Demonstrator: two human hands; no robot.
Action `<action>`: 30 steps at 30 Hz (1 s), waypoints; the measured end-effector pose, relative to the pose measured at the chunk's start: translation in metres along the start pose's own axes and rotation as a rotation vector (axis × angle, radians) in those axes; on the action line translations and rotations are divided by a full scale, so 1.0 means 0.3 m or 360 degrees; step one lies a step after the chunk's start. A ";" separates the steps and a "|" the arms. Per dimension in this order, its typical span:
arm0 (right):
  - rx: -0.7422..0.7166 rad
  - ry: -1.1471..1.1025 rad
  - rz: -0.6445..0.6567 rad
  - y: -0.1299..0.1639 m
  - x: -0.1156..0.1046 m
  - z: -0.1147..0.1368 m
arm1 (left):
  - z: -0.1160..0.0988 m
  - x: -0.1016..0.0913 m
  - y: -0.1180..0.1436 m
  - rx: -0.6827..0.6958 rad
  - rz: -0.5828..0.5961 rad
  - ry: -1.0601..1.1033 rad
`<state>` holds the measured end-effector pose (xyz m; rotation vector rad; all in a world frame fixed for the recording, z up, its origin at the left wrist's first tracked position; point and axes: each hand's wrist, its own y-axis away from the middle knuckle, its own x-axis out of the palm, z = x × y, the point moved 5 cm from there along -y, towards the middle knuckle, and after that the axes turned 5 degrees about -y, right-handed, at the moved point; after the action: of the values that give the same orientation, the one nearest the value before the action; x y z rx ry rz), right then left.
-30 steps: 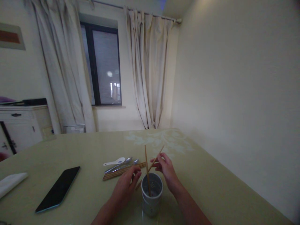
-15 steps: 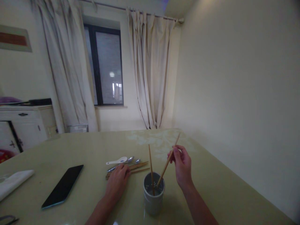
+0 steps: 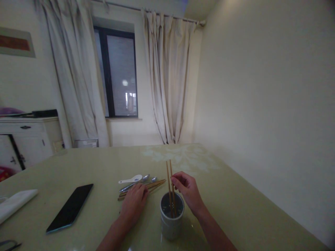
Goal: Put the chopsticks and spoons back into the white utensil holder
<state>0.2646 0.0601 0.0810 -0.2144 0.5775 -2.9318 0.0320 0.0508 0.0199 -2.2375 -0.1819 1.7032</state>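
- Nearest, the grey holder (image 3: 172, 219) stands upright, so two chopsticks (image 3: 170, 186) lean steeply inside it.
- Right hand (image 3: 188, 193), beside its rim, pinches one stick's top.
- Left hand (image 3: 134, 203), left of the holder, lies flat, grasping nothing, on loose chopsticks (image 3: 150, 187).
- Beyond them lie spoons (image 3: 134, 182).

Count, table top: two hands in view, left hand (image 3: 134, 204) and right hand (image 3: 187, 191). One cup (image 3: 171, 220), two chopsticks (image 3: 170, 181) standing in it. One loose chopstick bundle (image 3: 153, 185) at 11 o'clock of the cup, number unclear. One white spoon (image 3: 130, 180); two metal spoons (image 3: 141, 181). One phone (image 3: 70, 207).
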 end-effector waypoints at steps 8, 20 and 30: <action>0.0334 -0.0072 -0.0069 -0.015 -0.005 -0.131 | -0.070 0.025 0.006 -0.0050 -0.0088 0.0696; 0.0279 -0.0296 -0.0226 -0.027 -0.022 -0.145 | -0.138 0.017 0.014 0.0047 -0.0291 0.1212; -0.0182 -0.0581 -0.0805 -0.047 -0.236 0.006 | 0.024 0.009 0.003 -0.0162 -0.0213 -0.0125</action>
<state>0.3326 0.0844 0.0804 -1.0221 0.7165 -3.1935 0.0259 0.0521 0.0154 -2.1759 -0.4363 1.7468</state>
